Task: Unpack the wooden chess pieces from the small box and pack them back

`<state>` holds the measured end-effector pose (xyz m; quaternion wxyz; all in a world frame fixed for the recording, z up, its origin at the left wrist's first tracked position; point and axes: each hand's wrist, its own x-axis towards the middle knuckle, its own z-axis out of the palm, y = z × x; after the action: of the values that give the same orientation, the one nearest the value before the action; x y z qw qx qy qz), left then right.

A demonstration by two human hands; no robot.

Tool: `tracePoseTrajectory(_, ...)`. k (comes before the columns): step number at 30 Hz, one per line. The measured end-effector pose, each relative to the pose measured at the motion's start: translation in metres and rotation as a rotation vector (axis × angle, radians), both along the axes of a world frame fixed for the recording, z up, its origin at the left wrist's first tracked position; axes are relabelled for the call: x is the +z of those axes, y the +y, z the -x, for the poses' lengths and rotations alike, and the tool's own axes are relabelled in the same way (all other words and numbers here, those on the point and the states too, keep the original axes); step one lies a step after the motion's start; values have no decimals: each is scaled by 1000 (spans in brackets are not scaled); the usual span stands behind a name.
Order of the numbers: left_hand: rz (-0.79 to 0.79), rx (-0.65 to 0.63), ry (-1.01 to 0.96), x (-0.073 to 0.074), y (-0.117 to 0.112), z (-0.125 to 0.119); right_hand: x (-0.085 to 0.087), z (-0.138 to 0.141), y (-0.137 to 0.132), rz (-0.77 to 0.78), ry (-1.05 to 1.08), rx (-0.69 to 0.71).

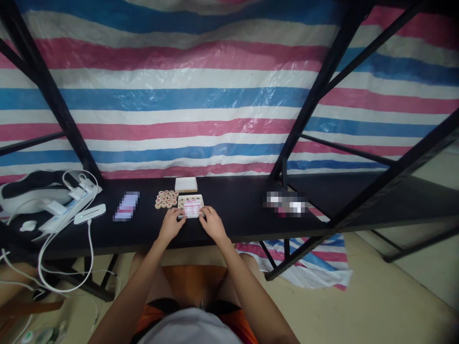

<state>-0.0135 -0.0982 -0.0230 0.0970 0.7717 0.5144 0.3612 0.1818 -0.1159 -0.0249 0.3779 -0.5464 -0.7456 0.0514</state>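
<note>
A small cream game board (191,206) with red lines lies on the black table (236,215) in front of me. My left hand (172,223) rests at its near left corner with the fingertips curled against the edge. My right hand (211,222), with a ring on one finger, touches the near right edge, fingers bent. Several round wooden game pieces (166,198) sit in a cluster just left of the board. A cream box lid (186,184) lies behind the board.
A white power strip with chargers and cables (75,203) lies at the table's left end beside a black and white headset (32,191). A phone (126,206) sits left of the pieces. Black frame bars (304,114) cross in front of a striped tarp (201,95).
</note>
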Motion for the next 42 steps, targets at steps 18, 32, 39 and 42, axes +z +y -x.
tracePoseTrajectory(18, -60, 97, -110, 6, 0, 3, -3, -1, 4, 28, -15, -21)
tracePoseTrajectory(32, -97, 278, 392, 7, 20, 25, -6, 0, 5, 13, 13, -16)
tracePoseTrajectory(39, -72, 144, 252, -2, 15, 28, -2, 0, 2, 1, -22, -31)
tracePoseTrajectory(42, -45, 107, 137, -1, 13, 29, -2, 0, 1, -7, -34, -36)
